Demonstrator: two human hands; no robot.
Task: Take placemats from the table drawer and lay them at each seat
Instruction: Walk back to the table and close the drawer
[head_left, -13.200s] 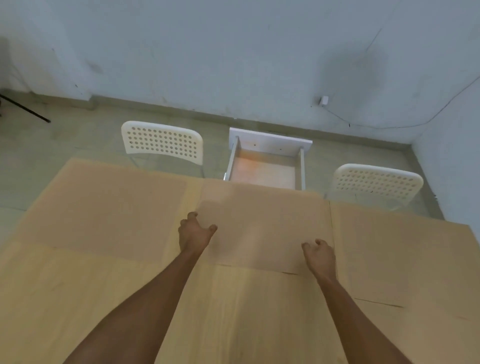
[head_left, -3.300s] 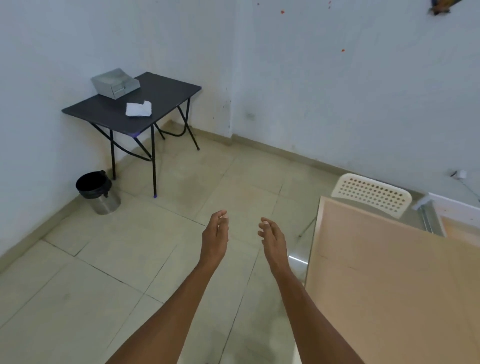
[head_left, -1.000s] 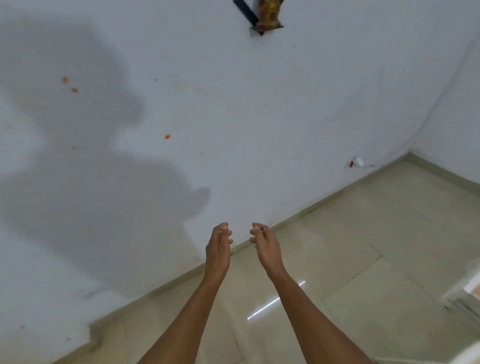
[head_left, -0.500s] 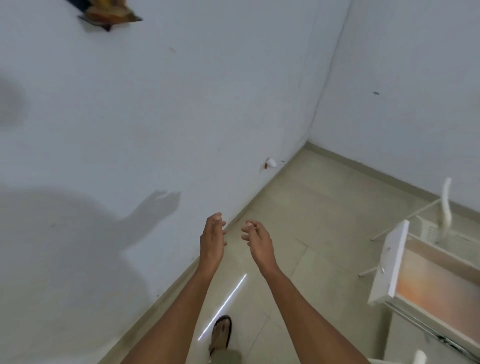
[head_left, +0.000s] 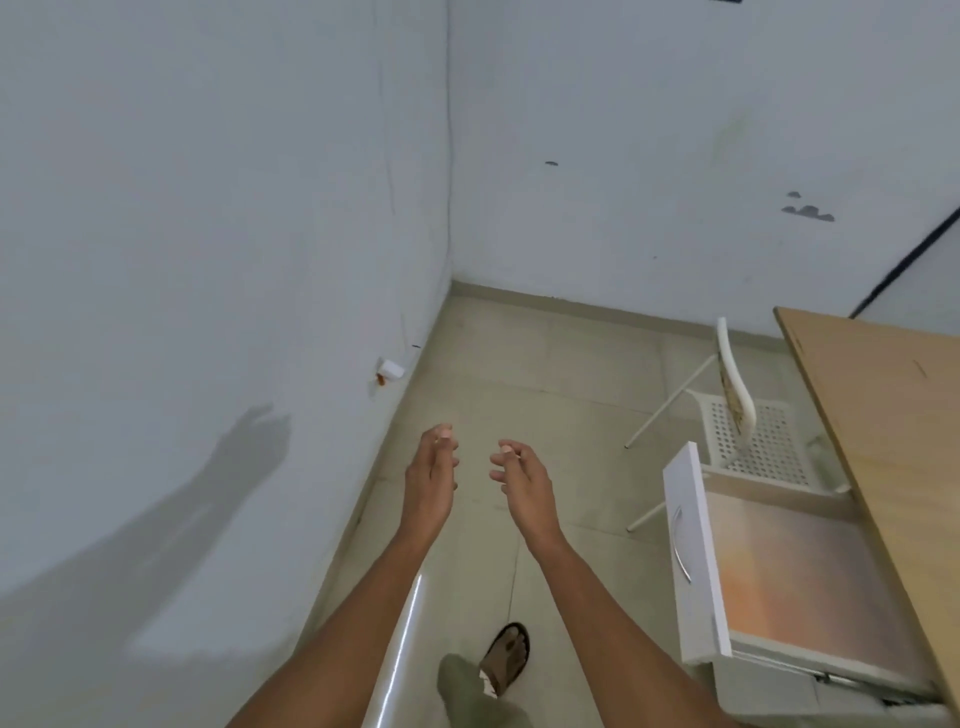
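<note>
Open table drawer (head_left: 789, 571), pulled out from under the counter (head_left: 893, 426) at the right of the scene, its white front (head_left: 693, 551) with a metal handle (head_left: 679, 545) facing left; the part of its floor that shows looks bare, and no placemats can be made out in it or on the visible strip of counter, so whether any are left is uncertain; a white perforated chair (head_left: 753, 436) stands just beyond the drawer, against the counter edge. Left hand (head_left: 428, 480) and right hand (head_left: 522, 483) hang in mid-air over the floor, well left of the drawer, fingers loosely curled and holding nothing. The step in hand appears to be the approach to the drawer; it is best done by turning right to face the drawer squarely, checking its far, hidden end, and keeping the sandalled foot (head_left: 506, 657) clear of the projecting front.
</note>
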